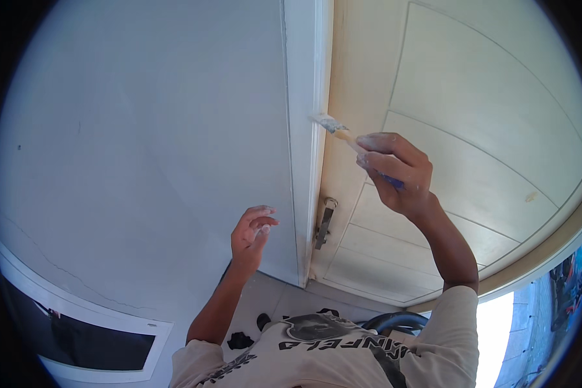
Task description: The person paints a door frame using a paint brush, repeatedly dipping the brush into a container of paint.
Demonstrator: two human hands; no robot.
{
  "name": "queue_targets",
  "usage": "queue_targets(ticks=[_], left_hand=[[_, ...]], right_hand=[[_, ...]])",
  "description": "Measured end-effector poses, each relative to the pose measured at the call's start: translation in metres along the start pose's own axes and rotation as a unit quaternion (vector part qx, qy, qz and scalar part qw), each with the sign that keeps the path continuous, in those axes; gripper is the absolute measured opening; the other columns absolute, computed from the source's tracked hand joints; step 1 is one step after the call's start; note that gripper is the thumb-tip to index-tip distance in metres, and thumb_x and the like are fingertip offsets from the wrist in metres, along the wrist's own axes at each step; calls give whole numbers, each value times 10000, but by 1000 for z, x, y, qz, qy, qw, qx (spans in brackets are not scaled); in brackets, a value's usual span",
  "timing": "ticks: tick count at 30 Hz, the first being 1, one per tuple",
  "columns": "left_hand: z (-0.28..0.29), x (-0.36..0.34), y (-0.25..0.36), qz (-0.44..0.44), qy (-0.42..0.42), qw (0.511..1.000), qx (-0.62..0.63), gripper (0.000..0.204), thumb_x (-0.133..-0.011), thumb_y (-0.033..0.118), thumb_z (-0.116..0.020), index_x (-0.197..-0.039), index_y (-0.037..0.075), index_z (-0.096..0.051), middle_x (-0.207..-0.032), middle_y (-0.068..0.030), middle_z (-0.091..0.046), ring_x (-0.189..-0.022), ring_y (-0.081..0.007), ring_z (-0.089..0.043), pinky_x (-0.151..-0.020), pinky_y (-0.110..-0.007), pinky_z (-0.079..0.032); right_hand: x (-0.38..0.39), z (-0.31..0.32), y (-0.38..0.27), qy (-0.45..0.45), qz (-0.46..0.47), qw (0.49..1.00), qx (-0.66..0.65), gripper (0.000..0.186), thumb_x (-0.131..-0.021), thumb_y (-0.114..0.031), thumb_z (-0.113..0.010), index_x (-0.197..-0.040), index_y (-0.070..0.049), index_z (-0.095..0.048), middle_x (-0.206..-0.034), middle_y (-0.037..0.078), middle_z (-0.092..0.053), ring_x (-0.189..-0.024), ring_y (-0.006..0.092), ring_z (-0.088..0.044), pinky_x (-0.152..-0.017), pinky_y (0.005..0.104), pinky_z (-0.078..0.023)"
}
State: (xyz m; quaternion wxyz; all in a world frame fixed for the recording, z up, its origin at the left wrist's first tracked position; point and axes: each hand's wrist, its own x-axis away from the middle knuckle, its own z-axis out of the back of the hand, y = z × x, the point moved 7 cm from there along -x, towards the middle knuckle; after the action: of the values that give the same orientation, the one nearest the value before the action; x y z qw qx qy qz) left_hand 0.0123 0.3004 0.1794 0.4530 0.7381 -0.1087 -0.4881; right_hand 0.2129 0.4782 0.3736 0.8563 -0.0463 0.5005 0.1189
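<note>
One right hand (pixel 399 171) pinches the brush (pixel 341 132) at the right edge of the white frame (pixel 304 77), where slow, light strokes should work best, while the empty left hand (pixel 247 236) hangs loosely spread.

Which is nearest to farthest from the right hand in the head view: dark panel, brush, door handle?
1. Brush: nearest, held in the right hand.
2. Door handle: below and left of that hand.
3. Dark panel: farthest, at the picture's lower left.
</note>
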Motion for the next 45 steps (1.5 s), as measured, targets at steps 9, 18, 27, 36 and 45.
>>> queue_targets(ticks=[9,18,27,36,45], left_hand=[[-2,4,-1,7,6,1000,20,262,-988,-32,-540,-1246,-6,-578,-1267,-155,-583,-1088,-228,-639,-967,-415,-544],[-2,7,-4,-14,14,1000,21,270,-979,-47,-544,-1244,-2,-575,-1258,-154,-583,-1091,-229,-640,-968,-413,-547],[-2,7,-6,-12,21,1000,1,273,-973,-49,-530,-1237,-1,-578,-1260,-153,-582,-1070,-222,-644,-971,-421,-545],[-4,5,-2,-11,16,1000,13,259,-979,-30,-560,-1235,3,-579,-1247,-144,-593,-1075,-226,-656,-976,-408,-536],[-4,6,1,-14,9,1000,15,273,-973,-39,-563,-1240,11,-582,-1246,-142,-600,-1073,-229,-661,-982,-398,-522]], right_hand=[[-55,22,-7,-228,-18,970,-87,198,-818,47,-753,-963,-80,-705,-976,82,-701,-844,260,-711,-676,355,-591],[-287,193,19,144,91,984,-44,111,-925,40,-667,-1012,-13,-711,-954,99,-739,-831,162,-704,-743,316,-620],[-133,101,-26,-49,171,974,142,195,-804,107,-730,-933,-37,-705,-847,102,-672,-759,248,-680,-639,316,-538],[-267,156,-12,-83,-29,994,69,122,-881,-4,-700,-997,-7,-733,-956,123,-749,-853,202,-714,-748,308,-595],[-376,228,-113,147,278,912,262,53,-870,-3,-701,-910,29,-714,-867,135,-747,-764,181,-693,-727,330,-571]])
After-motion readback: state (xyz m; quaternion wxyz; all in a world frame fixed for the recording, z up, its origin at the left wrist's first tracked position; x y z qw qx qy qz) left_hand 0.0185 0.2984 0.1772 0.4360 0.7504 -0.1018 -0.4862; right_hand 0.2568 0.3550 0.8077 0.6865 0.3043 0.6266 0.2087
